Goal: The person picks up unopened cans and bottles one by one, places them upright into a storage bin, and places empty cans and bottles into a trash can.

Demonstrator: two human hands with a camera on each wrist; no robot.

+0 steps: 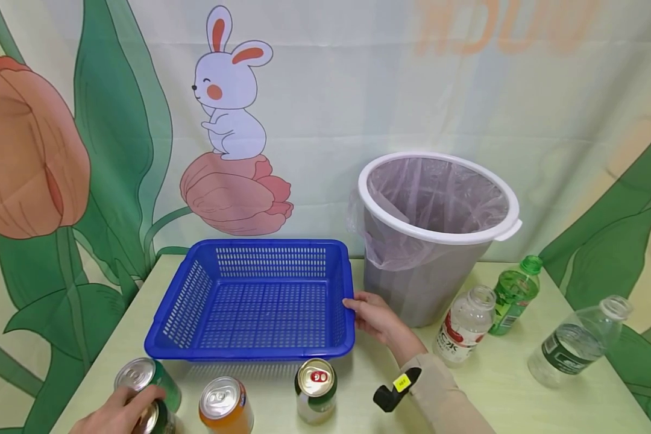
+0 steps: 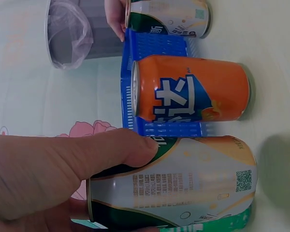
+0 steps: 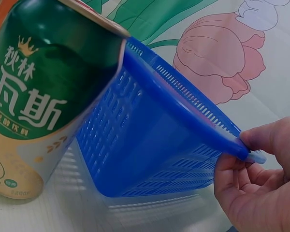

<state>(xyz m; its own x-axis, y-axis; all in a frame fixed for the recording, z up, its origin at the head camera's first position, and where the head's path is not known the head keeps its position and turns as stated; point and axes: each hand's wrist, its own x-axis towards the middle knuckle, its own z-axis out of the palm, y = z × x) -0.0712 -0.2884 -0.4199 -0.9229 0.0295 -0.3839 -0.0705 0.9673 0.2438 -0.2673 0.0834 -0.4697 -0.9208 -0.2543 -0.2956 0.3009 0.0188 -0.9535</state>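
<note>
A blue plastic basket (image 1: pixel 249 352) with slotted walls stands on the table, nothing inside it. My right hand (image 1: pixel 377 319) pinches its right rim between thumb and fingers, plain in the right wrist view. At the lower left, my left hand (image 1: pixel 111 415) grips a green, white and gold drink can (image 2: pixel 193 181), its thumb laid along the upper side. Just behind that can is a green can (image 1: pixel 165 386). An orange soda can (image 1: pixel 228 407) stands to the right of the held one. Another green and white can (image 3: pixel 58 92) is upright in front of the basket.
A grey trash bin (image 1: pixel 412 289) with a clear liner stands right of the basket. Near it are a clear bottle with a red label (image 1: pixel 458 334), a green bottle (image 1: pixel 512 295) and a clear bottle with a dark label (image 1: pixel 572 346). A printed curtain (image 1: pixel 314 90) hangs behind.
</note>
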